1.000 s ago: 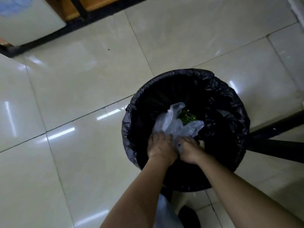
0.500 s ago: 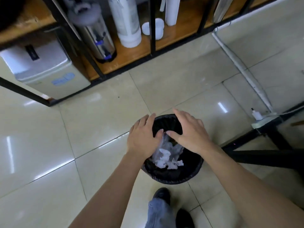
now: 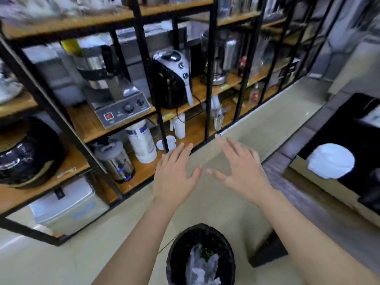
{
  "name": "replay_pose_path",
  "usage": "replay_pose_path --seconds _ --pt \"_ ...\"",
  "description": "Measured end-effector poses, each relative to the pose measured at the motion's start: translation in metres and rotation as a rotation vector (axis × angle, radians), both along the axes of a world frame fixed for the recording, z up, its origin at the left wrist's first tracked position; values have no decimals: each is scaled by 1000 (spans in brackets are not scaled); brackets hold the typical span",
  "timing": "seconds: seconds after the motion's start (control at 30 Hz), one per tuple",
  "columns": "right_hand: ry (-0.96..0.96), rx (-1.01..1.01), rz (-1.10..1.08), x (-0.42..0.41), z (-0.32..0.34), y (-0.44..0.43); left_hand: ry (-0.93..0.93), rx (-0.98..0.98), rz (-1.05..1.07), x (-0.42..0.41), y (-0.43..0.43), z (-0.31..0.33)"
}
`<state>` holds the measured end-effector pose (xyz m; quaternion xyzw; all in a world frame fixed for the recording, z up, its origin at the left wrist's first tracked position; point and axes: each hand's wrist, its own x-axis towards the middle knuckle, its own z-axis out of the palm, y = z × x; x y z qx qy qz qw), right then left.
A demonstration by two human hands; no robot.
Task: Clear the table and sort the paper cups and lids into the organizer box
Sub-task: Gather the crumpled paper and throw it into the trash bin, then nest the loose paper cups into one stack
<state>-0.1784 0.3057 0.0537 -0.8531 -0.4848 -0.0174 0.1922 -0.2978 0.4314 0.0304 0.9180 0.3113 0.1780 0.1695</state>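
My left hand [image 3: 175, 175] and my right hand [image 3: 239, 170] are raised side by side in front of me, palms down, fingers spread, holding nothing. Below them on the floor stands a black-lined trash bin [image 3: 181, 254] with a crumpled clear plastic bag [image 3: 202, 267] and some green scraps inside. At the right edge a round white object [image 3: 331, 161], possibly a lid, lies on a black surface on the table [image 3: 320, 184]. The view is blurred by motion. No organizer box is in view.
A black-framed wooden shelf rack [image 3: 144, 58] fills the left and back, holding a black air fryer [image 3: 172, 79], steel urns [image 3: 117, 163], a control-panel appliance [image 3: 123, 110] and a white canister [image 3: 143, 144]. A white box [image 3: 67, 204] sits on the floor under it. Beige tiled floor [image 3: 216, 202] lies between rack and table.
My hands let go of the plastic bag into the bin and rose away from it, opening. The view swung up from the floor to the shelves and table edge.
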Motion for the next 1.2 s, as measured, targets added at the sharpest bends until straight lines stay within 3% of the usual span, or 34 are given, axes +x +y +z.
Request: replay_pose_path --seconds 0.4,0.9,1.2 --pt "-128 147 -327 81 94 -144 -137 9 -355 126 -110 102" --pt "-159 143 -699 226 93 -388 -160 -89 -664 316 -350 104" --pt "17 166 -803 279 64 -464 -59 -236 -752 387 -419 83"
